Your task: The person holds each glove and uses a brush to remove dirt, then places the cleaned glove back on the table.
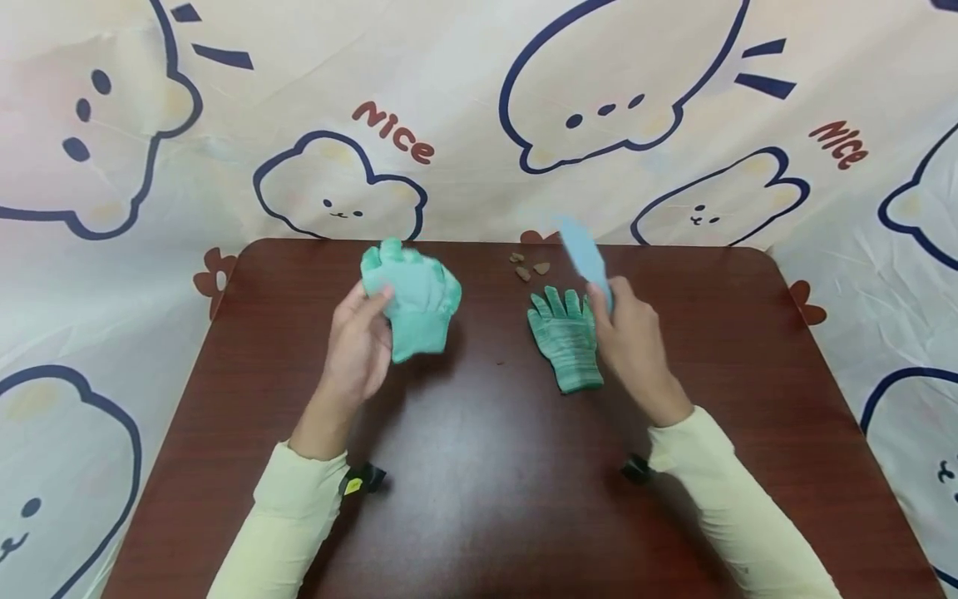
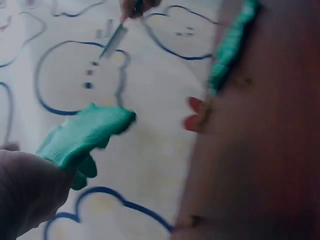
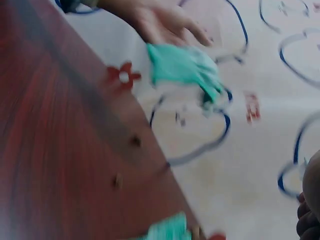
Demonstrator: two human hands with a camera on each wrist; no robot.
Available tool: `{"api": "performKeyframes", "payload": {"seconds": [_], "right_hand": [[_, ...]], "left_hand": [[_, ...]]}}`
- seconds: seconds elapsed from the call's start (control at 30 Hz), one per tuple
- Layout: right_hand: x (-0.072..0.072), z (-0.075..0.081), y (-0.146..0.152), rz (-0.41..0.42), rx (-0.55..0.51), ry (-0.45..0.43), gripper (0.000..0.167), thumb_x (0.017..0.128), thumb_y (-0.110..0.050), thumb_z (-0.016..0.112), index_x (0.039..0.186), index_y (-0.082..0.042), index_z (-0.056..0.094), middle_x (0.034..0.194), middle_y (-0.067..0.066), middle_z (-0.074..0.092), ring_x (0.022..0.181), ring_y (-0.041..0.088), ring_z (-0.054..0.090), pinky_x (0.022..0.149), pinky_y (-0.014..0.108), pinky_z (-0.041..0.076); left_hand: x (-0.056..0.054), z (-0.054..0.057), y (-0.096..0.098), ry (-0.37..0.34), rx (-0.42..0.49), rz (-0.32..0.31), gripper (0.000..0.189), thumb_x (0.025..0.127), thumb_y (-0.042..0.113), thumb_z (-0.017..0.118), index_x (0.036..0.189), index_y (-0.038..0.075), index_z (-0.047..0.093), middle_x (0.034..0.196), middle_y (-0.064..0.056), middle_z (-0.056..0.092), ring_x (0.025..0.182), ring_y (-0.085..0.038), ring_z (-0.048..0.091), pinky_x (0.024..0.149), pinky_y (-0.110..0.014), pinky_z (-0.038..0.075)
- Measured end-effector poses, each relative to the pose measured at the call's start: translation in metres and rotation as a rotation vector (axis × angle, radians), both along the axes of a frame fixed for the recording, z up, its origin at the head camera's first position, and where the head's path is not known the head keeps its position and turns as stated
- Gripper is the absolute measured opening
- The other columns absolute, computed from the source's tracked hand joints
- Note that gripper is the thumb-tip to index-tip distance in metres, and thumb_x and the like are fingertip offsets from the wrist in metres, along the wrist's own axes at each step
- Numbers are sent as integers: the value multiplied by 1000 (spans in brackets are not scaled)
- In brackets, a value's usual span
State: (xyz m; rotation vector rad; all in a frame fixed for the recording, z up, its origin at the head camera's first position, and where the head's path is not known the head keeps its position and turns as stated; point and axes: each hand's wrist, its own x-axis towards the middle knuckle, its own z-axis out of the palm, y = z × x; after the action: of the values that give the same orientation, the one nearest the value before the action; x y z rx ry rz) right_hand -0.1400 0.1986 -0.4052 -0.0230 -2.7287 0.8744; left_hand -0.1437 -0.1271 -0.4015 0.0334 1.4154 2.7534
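My left hand [image 1: 358, 345] pinches a mint-green glove [image 1: 421, 306] between thumb and fingers, held up above the table. This glove looks bunched, with its cuff hanging down. In my right hand [image 1: 634, 345] is a light blue tool with a flat blade [image 1: 584, 252], like a small trowel, pointing up and away; the fist hides its handle. A second green glove [image 1: 566, 343], with a striped look, lies flat on the table just left of the right hand, fingers toward the far edge. Both wrist views are blurred; the left one shows the blade [image 2: 115, 41] edge-on.
Several small brown stone-like pieces [image 1: 541, 269] lie near the far edge of the dark wooden table [image 1: 494, 466], beyond the flat glove. A tiny dark speck [image 1: 500, 363] sits mid-table. Behind and beside the table hangs a pale cloth [image 1: 464, 191] with cartoon clouds.
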Motion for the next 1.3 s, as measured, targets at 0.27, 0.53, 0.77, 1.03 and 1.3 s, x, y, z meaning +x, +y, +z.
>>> {"api": "performKeyframes", "payload": {"seconds": [0.27,0.53,0.77,1.03,1.3], "right_hand": [[17,-38,59,-90,60,-183,61,109,-53,32,124,1,54,76,16,57,71,32,59,61,44,47],[29,-64,84,-106,84,-297,63,109,-54,30,124,3,53,83,21,62,75,36,63,61,45,48],[33,-75,90,-109,117,-385,67,109,-55,27,128,5,51,91,27,65,74,36,65,60,46,49],[38,-87,93,-94,170,-442,66,111,-45,34,140,14,43,94,33,67,75,44,67,64,56,53],[40,-91,92,-112,323,-266,45,108,-36,50,105,8,58,65,19,58,51,35,56,45,48,45]], "left_hand": [[-9,-46,11,-222,-86,-89,42,103,-5,48,143,3,41,141,-4,49,132,-11,48,104,-20,50],[-18,-72,22,-333,-289,-229,73,101,-2,42,164,17,9,167,-3,17,150,-18,21,123,-39,28],[-24,-77,29,-296,-666,-248,79,100,-2,46,165,8,1,173,-7,2,159,-23,2,130,-45,16],[-28,-61,42,-270,-1050,-232,81,99,7,58,161,-6,8,171,-22,12,159,-32,14,125,-50,30],[-28,-47,44,-243,-1206,-336,81,102,15,53,160,-9,1,170,-26,3,160,-36,4,129,-50,19]]}}
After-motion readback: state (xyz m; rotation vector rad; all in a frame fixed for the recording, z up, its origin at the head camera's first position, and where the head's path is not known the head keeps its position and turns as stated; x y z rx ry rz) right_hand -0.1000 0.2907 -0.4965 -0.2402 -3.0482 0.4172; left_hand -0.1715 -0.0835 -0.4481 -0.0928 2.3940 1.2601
